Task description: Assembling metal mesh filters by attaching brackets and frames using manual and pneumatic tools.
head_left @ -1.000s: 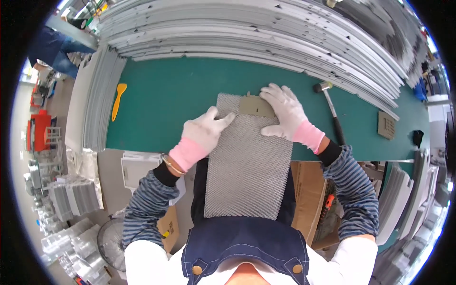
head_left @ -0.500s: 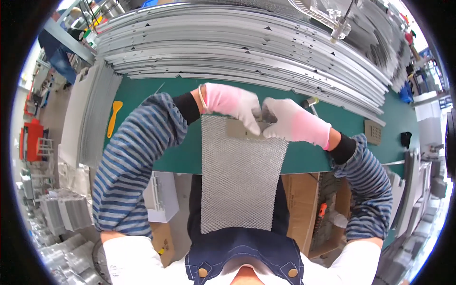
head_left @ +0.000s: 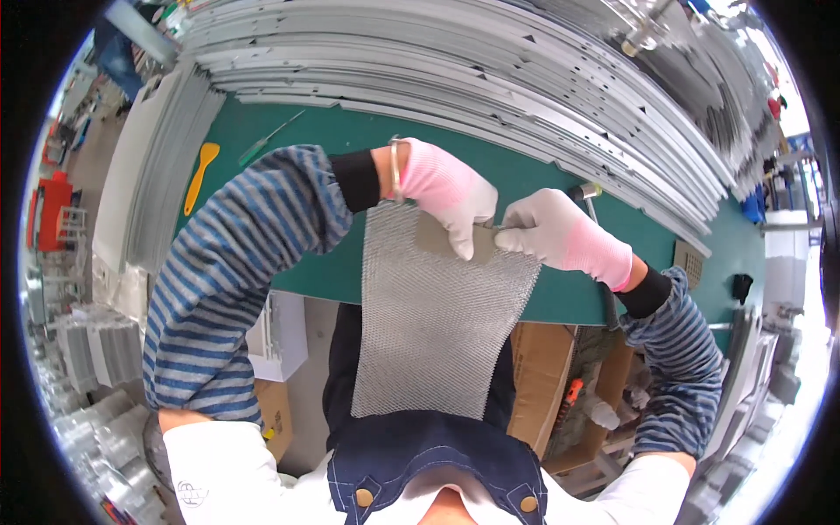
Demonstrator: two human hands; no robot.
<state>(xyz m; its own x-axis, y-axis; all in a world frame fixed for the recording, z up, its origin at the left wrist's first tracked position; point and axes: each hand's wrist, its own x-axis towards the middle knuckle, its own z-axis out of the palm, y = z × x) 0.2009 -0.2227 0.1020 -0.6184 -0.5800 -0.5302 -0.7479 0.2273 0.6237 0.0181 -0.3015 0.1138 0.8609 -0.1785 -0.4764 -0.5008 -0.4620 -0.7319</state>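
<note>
A sheet of silvery expanded metal mesh (head_left: pixel 429 341) lies over the near table edge and hangs down toward my lap. Flat against its far end is a small grey-beige plate (head_left: pixel 433 238). My left hand (head_left: pixel 451 191), in a white and pink glove, is closed on the plate's far edge, with the thumb lying across its face. My right hand (head_left: pixel 567 234), gloved alike, pinches at the plate's right end beside the mesh. Its fingertips partly hide what lies between them.
Long grey metal profiles (head_left: pixel 420 66) are stacked across the back of the green table (head_left: pixel 324 284). A yellow scraper (head_left: pixel 201 179) and a green-handled screwdriver (head_left: pixel 262 144) lie left. A hammer (head_left: pixel 586 192) and a perforated beige plate (head_left: pixel 689 262) are right. Cardboard boxes (head_left: pixel 541 372) stand below.
My right hand has shifted slightly right and down, its fingers now pinching at the plate's right end. The mesh's lower end has swung a little left. The head view has tilted.
</note>
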